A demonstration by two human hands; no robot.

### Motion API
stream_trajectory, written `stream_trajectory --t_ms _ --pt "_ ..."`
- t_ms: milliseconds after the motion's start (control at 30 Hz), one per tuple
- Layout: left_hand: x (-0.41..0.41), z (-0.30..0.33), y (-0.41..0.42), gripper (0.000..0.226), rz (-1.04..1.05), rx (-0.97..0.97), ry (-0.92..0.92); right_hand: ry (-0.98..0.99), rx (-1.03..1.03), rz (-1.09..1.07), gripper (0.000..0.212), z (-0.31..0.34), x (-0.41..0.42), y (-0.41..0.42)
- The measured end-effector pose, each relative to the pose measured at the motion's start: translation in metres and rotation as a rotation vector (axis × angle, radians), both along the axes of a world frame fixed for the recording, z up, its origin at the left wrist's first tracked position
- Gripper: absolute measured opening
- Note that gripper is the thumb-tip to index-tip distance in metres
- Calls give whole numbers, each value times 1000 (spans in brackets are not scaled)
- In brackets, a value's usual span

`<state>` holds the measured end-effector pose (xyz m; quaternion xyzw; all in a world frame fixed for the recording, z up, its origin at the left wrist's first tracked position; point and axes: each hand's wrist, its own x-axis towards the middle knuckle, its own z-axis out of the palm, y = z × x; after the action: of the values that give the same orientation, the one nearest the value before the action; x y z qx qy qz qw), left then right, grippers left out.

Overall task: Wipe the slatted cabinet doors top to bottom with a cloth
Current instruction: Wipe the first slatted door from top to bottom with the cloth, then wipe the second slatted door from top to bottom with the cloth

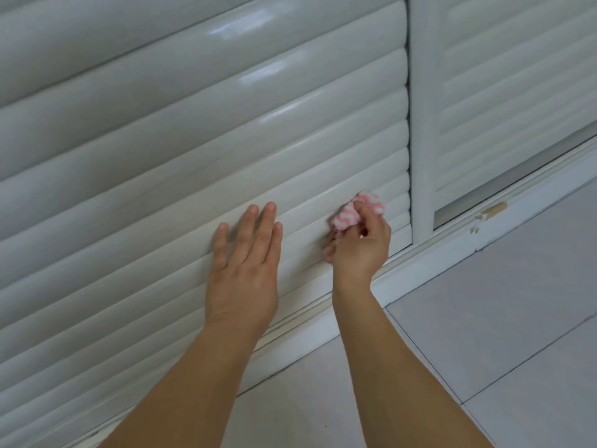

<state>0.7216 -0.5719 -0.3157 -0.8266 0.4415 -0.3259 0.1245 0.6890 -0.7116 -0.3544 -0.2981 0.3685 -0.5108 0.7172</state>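
The right hand [358, 244] pinches the bunched cloth [357, 210] against the left door's [161, 140] lowest slats, the left hand [247, 253] pressing flat, so this door seems nearly finished.

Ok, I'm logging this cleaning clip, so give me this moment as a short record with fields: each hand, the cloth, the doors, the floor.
left hand: flat, fingers straight, resting on the lower slats
right hand: gripping the cloth against a low slat
cloth: pink and white, bunched up, near the door's right edge
near door: white, slatted, glossy
far door: slatted, to the right, beyond a white frame post
floor: pale tiles
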Motion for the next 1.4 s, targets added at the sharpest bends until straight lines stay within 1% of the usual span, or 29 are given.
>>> stream_trajectory --t_ms 67,133,233,333,400,500,567,600,633,667,733,800,833,867,933,1000,1100,1133,1200,1233,1333,1400 --pt "-2 2 1 72 23 41 -10 81 -41 -41 41 0 -1 -22" --pt "-2 4 2 73 40 70 -20 111 -42 -14 39 5 -2 -35" --pt "-1 5 3 73 37 52 -23 135 -41 -20 30 10 -2 -38" --pt "-1 5 4 71 3 15 -13 160 -24 -45 31 19 1 -25" --pt "-1 7 4 68 -8 7 -18 198 -111 -65 29 28 4 -9" --pt "-3 10 3 63 -3 25 -15 193 -272 -78 26 46 7 20" --pt "-7 14 1 61 -12 12 -3 209 -358 -8 29 56 3 37" --pt "-8 18 -2 58 -53 -33 26 192 -362 64 31 60 0 42" --pt "-10 22 -5 53 -102 -92 71 138 -333 160 32 65 -4 45" --pt "-12 29 -7 44 -144 -155 128 43 -265 245 34 72 -12 48" --pt "-13 50 -9 23 -178 -304 242 -213 -110 380 34 92 -27 47" --pt "-11 70 -12 10 -230 -482 423 -424 -3 453 30 111 -40 43" --pt "-11 81 -13 11 -281 -567 497 -504 22 488 29 120 -45 40" --pt "-9 92 -15 17 -349 -639 540 -568 42 518 28 128 -46 38" --pt "-11 113 -22 25 -457 -762 593 -668 33 560 26 144 -48 33" --pt "-15 136 -30 24 -506 -871 661 -699 -17 597 29 162 -48 28" --pt "-19 176 -43 14 -486 -1008 805 -686 -54 569 36 198 -46 16" --pt "-21 190 -46 15 -480 -1035 833 -684 -53 553 37 213 -46 12" --pt "-24 225 -51 26 -471 -1038 898 -639 -45 522 30 246 -46 8" --pt "-25 246 -54 35 -456 -1014 931 -610 -44 515 26 267 -46 6" --pt "-31 303 -59 59 -403 -849 969 -472 -45 503 15 317 -51 5" --pt "-35 344 -63 64 -359 -711 994 -386 -54 513 12 353 -56 5"
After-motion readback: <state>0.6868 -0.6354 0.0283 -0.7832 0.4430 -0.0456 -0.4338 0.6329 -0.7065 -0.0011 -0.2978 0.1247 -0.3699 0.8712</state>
